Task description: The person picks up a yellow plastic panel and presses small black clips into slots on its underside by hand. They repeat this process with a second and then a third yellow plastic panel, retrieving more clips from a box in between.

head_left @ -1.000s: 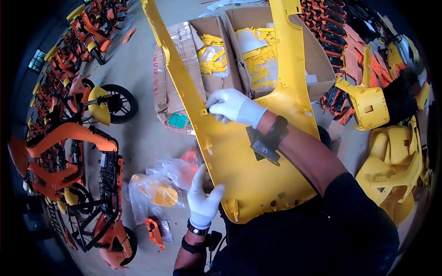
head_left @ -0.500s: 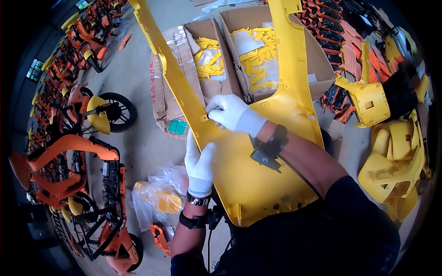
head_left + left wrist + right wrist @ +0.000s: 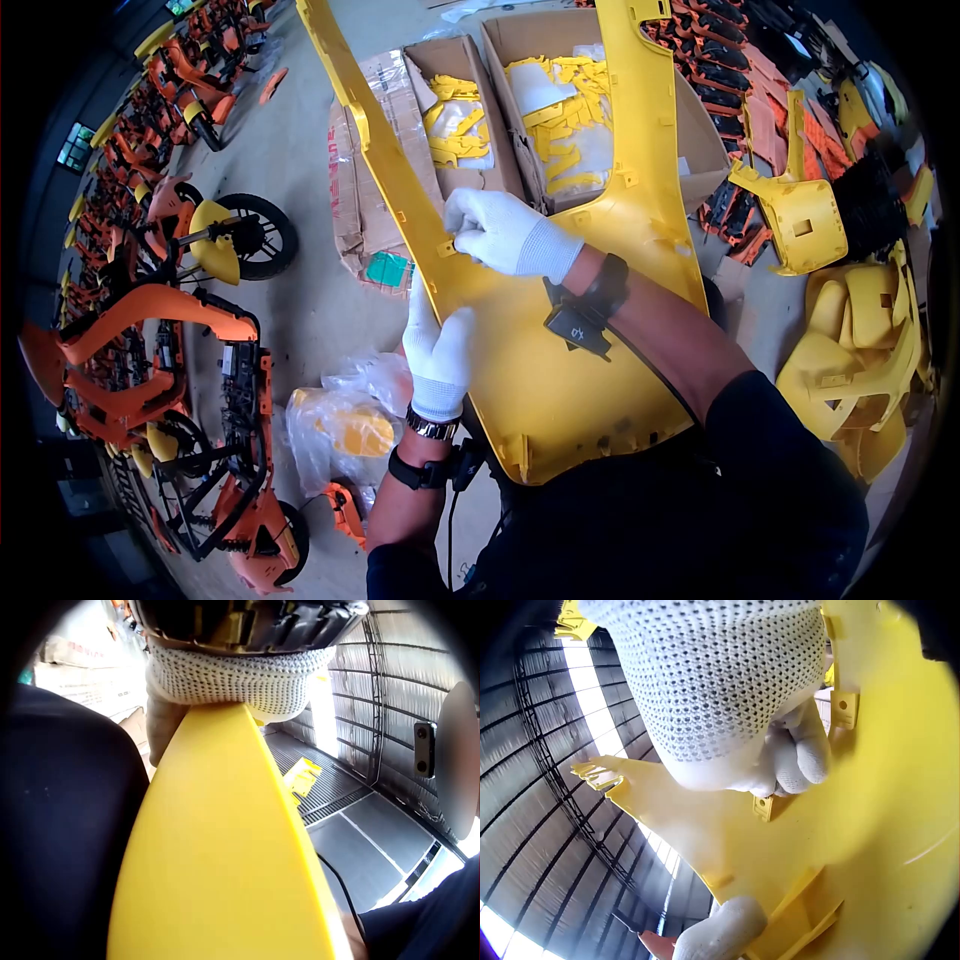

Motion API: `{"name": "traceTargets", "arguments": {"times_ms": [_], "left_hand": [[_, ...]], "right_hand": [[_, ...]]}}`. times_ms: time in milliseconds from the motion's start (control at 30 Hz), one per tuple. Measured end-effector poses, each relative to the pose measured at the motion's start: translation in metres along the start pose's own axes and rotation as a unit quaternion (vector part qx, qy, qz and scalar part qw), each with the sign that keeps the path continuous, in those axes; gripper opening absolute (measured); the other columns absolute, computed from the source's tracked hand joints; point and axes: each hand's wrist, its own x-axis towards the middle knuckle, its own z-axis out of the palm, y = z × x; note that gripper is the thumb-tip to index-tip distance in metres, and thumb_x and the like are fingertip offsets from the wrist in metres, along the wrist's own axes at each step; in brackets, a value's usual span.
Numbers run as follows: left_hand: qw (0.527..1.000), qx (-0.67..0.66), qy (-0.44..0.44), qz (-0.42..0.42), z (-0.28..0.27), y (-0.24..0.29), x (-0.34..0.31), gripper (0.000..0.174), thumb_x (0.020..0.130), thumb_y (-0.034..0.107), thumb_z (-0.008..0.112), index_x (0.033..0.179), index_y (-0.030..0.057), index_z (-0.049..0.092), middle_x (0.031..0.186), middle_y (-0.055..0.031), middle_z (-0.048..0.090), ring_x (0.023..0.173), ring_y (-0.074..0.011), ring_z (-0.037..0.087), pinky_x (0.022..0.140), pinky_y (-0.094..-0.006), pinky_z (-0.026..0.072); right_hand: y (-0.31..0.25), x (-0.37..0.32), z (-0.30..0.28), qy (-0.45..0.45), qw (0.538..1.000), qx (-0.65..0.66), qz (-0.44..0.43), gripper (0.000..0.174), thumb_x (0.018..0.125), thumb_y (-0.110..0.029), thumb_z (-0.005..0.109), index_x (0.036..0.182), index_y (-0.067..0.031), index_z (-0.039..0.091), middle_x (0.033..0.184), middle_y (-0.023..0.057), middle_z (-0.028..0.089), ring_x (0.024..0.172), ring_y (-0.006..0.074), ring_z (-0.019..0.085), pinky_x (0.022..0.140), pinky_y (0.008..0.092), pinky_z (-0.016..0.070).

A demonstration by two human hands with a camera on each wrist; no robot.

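A big yellow plastic body panel (image 3: 560, 370), two long arms reaching up from it, lies inner side up across the person's lap. My gloved left hand (image 3: 437, 350) grips its left edge, thumb on the inner face and fingers outside. The left wrist view shows that glove (image 3: 225, 682) over the panel's smooth outer side (image 3: 210, 847). My gloved right hand (image 3: 510, 235), fingers curled, works at a small holed tab (image 3: 762, 808) on the same edge. The fingertips pinch a small dark piece (image 3: 781, 793), mostly hidden by the glove.
Beyond the panel stand two cardboard boxes (image 3: 400, 190) of small yellow parts. Orange scooters (image 3: 160, 310) line the left side. Plastic-wrapped parts (image 3: 345, 425) lie on the floor near my left wrist. More yellow panels (image 3: 855, 340) are piled to the right.
My left hand has moved up along the panel's edge and now holds it closer to the right hand. The panel has shifted slightly; the right hand stays by the tab.
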Motion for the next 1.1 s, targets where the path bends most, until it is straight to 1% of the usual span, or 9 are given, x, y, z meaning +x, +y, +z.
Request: {"name": "traceTargets", "arguments": {"times_ms": [33,200,300,500,633,733,833,933,1100], "left_hand": [[1.000,0.004,0.007,0.013,0.002,0.001,0.002,0.068,0.088,-0.004,0.049,0.155,-0.0015,0.032,0.131,-0.0070,0.057,0.097,-0.0091,0.056,0.077,-0.0196,0.0462],[1.000,-0.001,0.001,0.025,0.001,0.003,0.000,0.068,0.088,-0.004,0.048,0.154,-0.0021,0.033,0.130,-0.0071,0.057,0.099,-0.0099,0.057,0.078,-0.0201,0.0465],[1.000,0.014,-0.014,0.017,-0.003,0.004,0.000,0.068,0.087,-0.003,0.049,0.153,-0.0026,0.034,0.129,-0.0069,0.058,0.098,-0.0094,0.057,0.077,-0.0202,0.0463],[1.000,-0.019,0.003,-0.009,0.001,0.008,-0.003,0.066,0.087,-0.003,0.050,0.152,-0.0024,0.036,0.125,-0.0059,0.060,0.092,-0.0076,0.056,0.074,-0.0200,0.0453],[1.000,0.018,0.012,0.011,-0.004,-0.005,0.000,0.065,0.088,-0.002,0.050,0.151,-0.0025,0.037,0.126,-0.0065,0.060,0.092,-0.0076,0.056,0.075,-0.0195,0.0454],[0.999,-0.032,0.007,-0.035,-0.007,-0.003,-0.003,0.072,0.085,-0.017,0.051,0.152,0.0004,0.035,0.140,-0.0091,0.051,0.125,-0.0203,0.053,0.105,-0.0327,0.0456],[1.000,-0.003,-0.014,0.003,-0.006,-0.001,-0.003,0.073,0.085,-0.015,0.052,0.154,-0.0003,0.032,0.140,-0.0094,0.052,0.124,-0.0198,0.054,0.105,-0.0327,0.0458],[0.999,0.027,-0.009,-0.017,-0.003,0.010,-0.006,0.066,0.086,0.002,0.052,0.150,-0.0060,0.037,0.134,-0.0105,0.057,0.114,-0.0173,0.057,0.095,-0.0274,0.0468],[1.000,0.016,-0.001,-0.002,0.003,0.009,-0.004,0.067,0.085,0.001,0.053,0.149,-0.0074,0.036,0.136,-0.0124,0.056,0.120,-0.0196,0.056,0.103,-0.0310,0.0443]], "right_hand": [[-0.001,0.000,0.000,-0.001,1.000,0.007,-0.008,0.013,0.090,-0.005,0.058,0.101,0.0011,0.057,0.077,0.0069,0.064,0.065,0.0136,0.062,0.060,0.0309,0.0512],[-0.004,0.004,0.001,-0.033,0.999,0.012,0.005,0.010,0.090,-0.005,0.059,0.098,0.0009,0.057,0.078,0.0081,0.063,0.065,0.0138,0.062,0.059,0.0303,0.0518],[0.020,0.012,0.019,0.011,0.992,-0.018,-0.122,0.011,0.090,-0.006,0.061,0.098,0.0007,0.057,0.081,0.0087,0.064,0.065,0.0144,0.062,0.058,0.0304,0.0523],[-0.022,-0.002,-0.010,-0.100,0.986,0.082,0.109,0.020,0.090,-0.011,0.067,0.104,0.0013,0.061,0.090,0.0121,0.068,0.084,0.0192,0.069,0.076,0.0345,0.0554],[0.010,0.010,-0.026,-0.059,0.993,-0.095,-0.045,0.033,0.091,-0.023,0.067,0.112,0.0028,0.067,0.100,0.0166,0.072,0.093,0.0258,0.070,0.084,0.0368,0.0541],[0.018,0.012,-0.027,-0.132,0.976,-0.153,-0.079,0.043,0.092,-0.034,0.063,0.117,0.0003,0.069,0.107,0.0206,0.071,0.097,0.0334,0.069,0.088,0.0387,0.0519],[0.010,0.010,-0.029,-0.140,0.982,-0.120,-0.036,0.040,0.091,-0.031,0.064,0.115,0.0004,0.070,0.104,0.0206,0.071,0.097,0.0334,0.069,0.087,0.0388,0.0515],[0.024,0.017,-0.026,-0.139,0.979,-0.118,-0.091,0.038,0.091,-0.030,0.065,0.114,0.0007,0.070,0.102,0.0199,0.071,0.095,0.0333,0.069,0.085,0.0385,0.0517],[0.022,0.014,-0.032,-0.153,0.981,-0.084,-0.081,0.034,0.091,-0.028,0.065,0.108,0.0008,0.071,0.099,0.0191,0.070,0.094,0.0342,0.068,0.082,0.0395,0.0519]]}}
